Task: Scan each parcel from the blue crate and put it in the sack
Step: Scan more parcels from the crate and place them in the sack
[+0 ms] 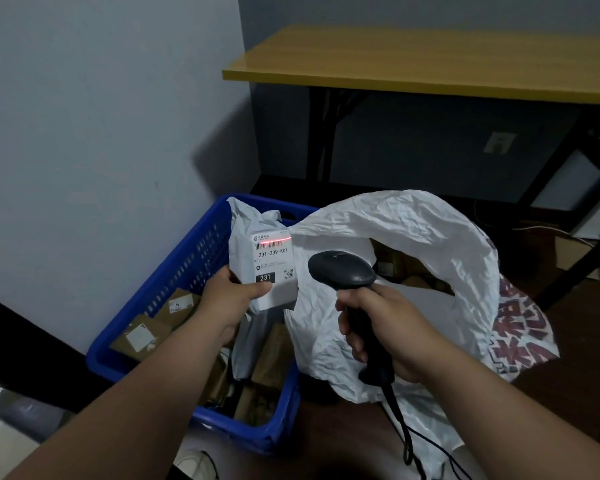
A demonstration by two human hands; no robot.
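Note:
My left hand grips a grey-white bagged parcel by its lower edge, holding it upright above the blue crate. Its white label reads 231-239-K01, and a red scan line lies across the barcode at the label's top. My right hand grips the handle of a black barcode scanner, whose head points at the label. The white sack stands open just right of the crate, with brown parcels visible inside. Several brown cardboard parcels lie in the crate.
A yellow-topped table on black legs stands behind the sack. A grey wall runs along the left of the crate. The scanner's black cable hangs down over the sack's front. A flat cardboard piece lies on the dark floor at right.

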